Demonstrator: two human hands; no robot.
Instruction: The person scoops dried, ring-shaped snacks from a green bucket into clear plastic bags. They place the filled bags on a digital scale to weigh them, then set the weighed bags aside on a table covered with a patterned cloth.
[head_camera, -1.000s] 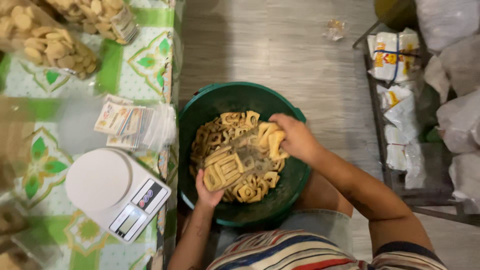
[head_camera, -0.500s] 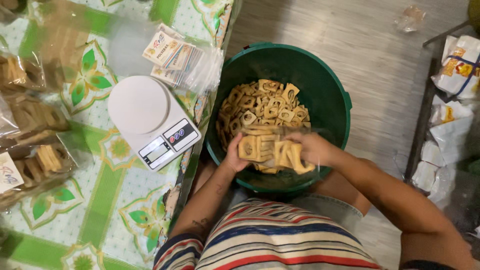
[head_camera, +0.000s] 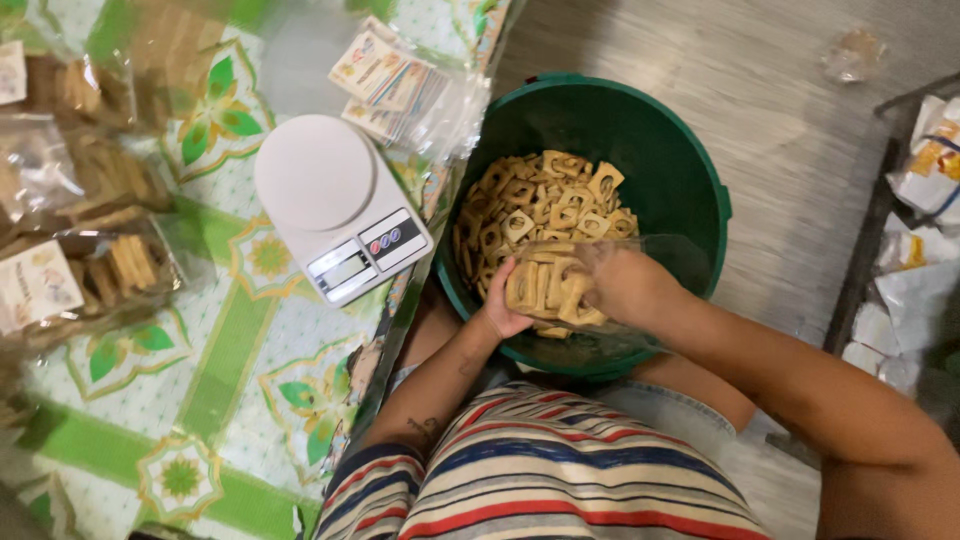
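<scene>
A grey wooden floor runs under a low worktop (head_camera: 230, 400) covered in a green and white patterned cloth. On it stands a white kitchen scale (head_camera: 335, 205), with a stack of small printed labels in clear sleeves (head_camera: 395, 85) just beyond it and filled clear packets of biscuits (head_camera: 95, 270) to its left. Beside the worktop, on the person's lap, sits a green bucket (head_camera: 660, 150) holding square, ring-shaped biscuits (head_camera: 530, 200). Over its near rim both hands hold a clear bag of biscuits (head_camera: 550, 285): the left hand (head_camera: 500, 310) grips its left end with closed fingers, and the right hand (head_camera: 630, 285) closes over its right end. White sacks (head_camera: 925, 180) lie on a rack at the right.
</scene>
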